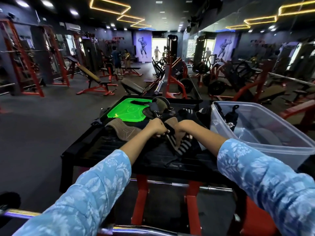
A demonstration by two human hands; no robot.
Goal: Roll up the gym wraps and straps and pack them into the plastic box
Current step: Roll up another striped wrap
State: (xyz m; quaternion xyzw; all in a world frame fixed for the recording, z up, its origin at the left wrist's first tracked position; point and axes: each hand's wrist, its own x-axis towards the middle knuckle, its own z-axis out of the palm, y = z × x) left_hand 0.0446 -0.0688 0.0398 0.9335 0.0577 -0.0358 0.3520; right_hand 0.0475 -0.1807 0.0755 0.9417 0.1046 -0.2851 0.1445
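A black-and-white striped wrap (177, 144) lies on the black platform (102, 147) in front of me. My left hand (156, 127) is closed on its upper end, and my right hand (184, 129) grips it just to the right, fingers curled down over the stripes. The clear plastic box (265, 133) stands at the right; a black strap (231, 119) hangs inside against its near-left wall. The green lid (127, 110) lies flat at the platform's far left. Brown leather grips (121, 129) and several dark straps (160, 108) are piled between lid and hands.
The platform rests on a red frame (141, 200) with a steel bar (179, 184) below it. Another bar (20, 214) crosses near my left sleeve. Gym benches, racks and people stand far behind.
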